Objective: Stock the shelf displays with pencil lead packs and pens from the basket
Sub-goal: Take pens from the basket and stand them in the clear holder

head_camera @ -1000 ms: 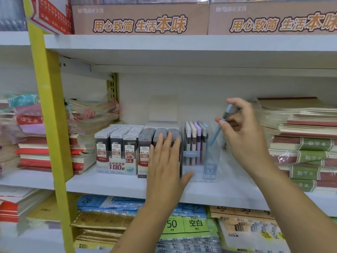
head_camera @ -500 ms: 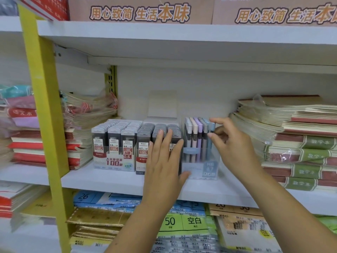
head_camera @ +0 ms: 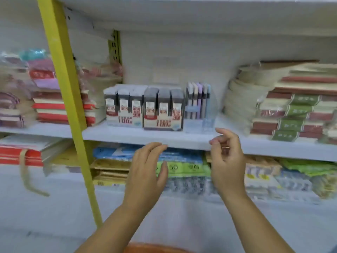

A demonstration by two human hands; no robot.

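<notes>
Two display boxes of pencil lead packs (head_camera: 144, 106) stand side by side on the white middle shelf (head_camera: 145, 137). Right of them is a clear holder of pastel pens (head_camera: 199, 103), a light blue one at its right end. My left hand (head_camera: 145, 172) hovers below the shelf's front edge with fingers straight, holding nothing. My right hand (head_camera: 227, 157) is beside it, in front of the shelf edge, fingers loosely curled and empty. An orange rim, perhaps the basket (head_camera: 156, 248), shows at the bottom edge. The frame is blurred.
A yellow upright post (head_camera: 67, 99) crosses the left side. Stacks of notebooks (head_camera: 291, 101) fill the shelf's right end, and wrapped books (head_camera: 47, 99) the left. Packs of paper (head_camera: 182, 168) lie on the shelf below.
Both hands have drawn back and down from the shelf displays. The right hand has let go of the light blue pen, which now stands in the holder. The view has tilted down.
</notes>
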